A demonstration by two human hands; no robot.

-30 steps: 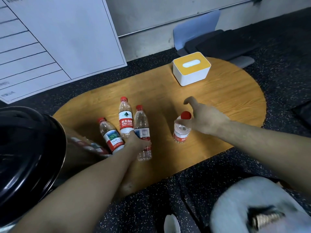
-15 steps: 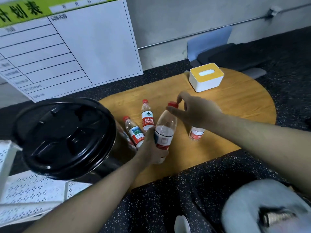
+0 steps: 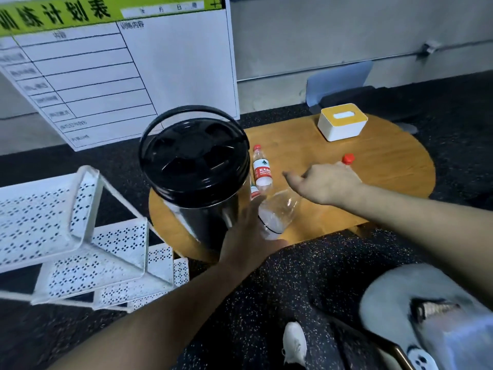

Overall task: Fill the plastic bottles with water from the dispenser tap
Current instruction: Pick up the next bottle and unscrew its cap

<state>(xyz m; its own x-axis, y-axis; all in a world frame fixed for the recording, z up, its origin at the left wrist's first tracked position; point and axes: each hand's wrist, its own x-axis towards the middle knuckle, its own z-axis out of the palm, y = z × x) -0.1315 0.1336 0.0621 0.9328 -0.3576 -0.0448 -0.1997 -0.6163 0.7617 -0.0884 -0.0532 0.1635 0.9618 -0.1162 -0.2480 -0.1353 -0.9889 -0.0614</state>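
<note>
Head view: nearest, the left hand (image 3: 246,237) grips a clear bottle (image 3: 277,212) tilted just right of the black dispenser (image 3: 197,166). Beyond it, the right hand (image 3: 324,184) hovers, fingers loosely curled, perhaps empty. Farther right of the dispenser stand a labelled bottle (image 3: 262,168) and a red-capped bottle (image 3: 347,159).

1. Two bare forearms reach in from the lower edge, no sleeves, watch or bands on either; the left hand (image 3: 246,236) and right hand (image 3: 326,182) carry no gloves or rings.
2. A white shoe (image 3: 294,343) shows at the bottom edge.
3. Pale blue-grey fabric (image 3: 400,295) covers the lower right, with a small panda face printed near its hem; blurred.
</note>
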